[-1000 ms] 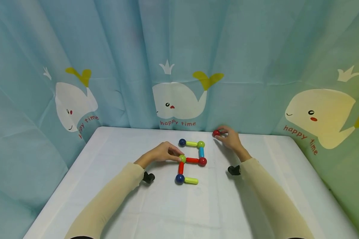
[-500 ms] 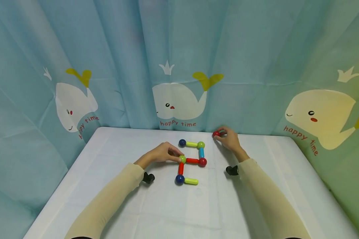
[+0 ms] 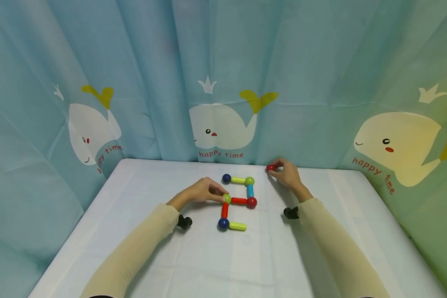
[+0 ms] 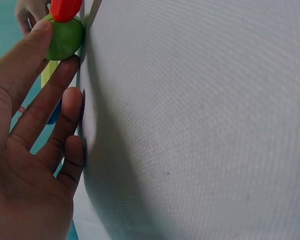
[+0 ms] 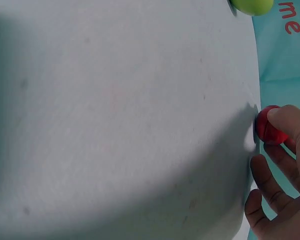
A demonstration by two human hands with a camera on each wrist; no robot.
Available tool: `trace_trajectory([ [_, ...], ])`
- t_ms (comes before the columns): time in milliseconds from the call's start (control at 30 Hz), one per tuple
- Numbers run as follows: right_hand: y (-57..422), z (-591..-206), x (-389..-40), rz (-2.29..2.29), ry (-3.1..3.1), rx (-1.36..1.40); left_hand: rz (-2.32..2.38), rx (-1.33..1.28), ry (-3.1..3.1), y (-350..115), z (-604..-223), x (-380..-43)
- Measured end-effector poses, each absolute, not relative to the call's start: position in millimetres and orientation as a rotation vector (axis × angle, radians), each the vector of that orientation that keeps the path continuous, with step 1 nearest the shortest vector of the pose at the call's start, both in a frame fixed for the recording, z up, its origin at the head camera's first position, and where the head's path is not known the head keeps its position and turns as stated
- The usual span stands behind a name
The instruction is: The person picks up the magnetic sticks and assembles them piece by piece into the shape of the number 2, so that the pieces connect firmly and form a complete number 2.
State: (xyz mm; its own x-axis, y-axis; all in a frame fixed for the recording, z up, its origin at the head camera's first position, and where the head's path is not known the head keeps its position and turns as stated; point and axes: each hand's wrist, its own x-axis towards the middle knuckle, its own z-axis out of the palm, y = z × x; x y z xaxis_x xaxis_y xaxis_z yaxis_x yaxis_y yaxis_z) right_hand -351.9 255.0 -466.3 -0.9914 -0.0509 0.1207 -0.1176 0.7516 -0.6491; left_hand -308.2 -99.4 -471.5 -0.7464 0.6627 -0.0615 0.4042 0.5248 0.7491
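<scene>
My left hand (image 3: 205,190) pinches a green ball (image 4: 65,40) between thumb and index finger. That ball joins two red rods in a figure of balls and rods lying on the table. One red rod (image 3: 239,201) leads right to a red ball (image 3: 251,202); the other (image 3: 224,211) leads down to a dark blue ball (image 3: 223,224) with a yellow-green rod (image 3: 238,226) at its side. At the table's back edge my right hand (image 3: 288,174) pinches a separate red ball (image 5: 270,125) by thumb and fingers, the ball close to the cloth.
The upper part of the figure has a blue rod (image 3: 250,191), a green ball (image 3: 249,181), a yellow-green rod (image 3: 238,180) and a dark blue ball (image 3: 226,179). A curtain with whale prints (image 3: 223,128) hangs right behind the white tabletop (image 3: 134,178).
Hardly anything differs. The right hand and its red ball have shifted very slightly, while the left hand keeps its pinch on the green ball and the figure stays put.
</scene>
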Motion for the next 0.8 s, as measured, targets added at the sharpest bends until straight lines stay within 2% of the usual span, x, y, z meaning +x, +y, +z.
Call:
trace_trajectory([
  [500,261,-457,-337,0.988,-2.876,0.347,1.065,0.896,2.413,-99,-469,-306],
  [800,268,-442,-312,0.997,-2.839,0.498,1.064,0.898,2.419,-99,-469,-306],
])
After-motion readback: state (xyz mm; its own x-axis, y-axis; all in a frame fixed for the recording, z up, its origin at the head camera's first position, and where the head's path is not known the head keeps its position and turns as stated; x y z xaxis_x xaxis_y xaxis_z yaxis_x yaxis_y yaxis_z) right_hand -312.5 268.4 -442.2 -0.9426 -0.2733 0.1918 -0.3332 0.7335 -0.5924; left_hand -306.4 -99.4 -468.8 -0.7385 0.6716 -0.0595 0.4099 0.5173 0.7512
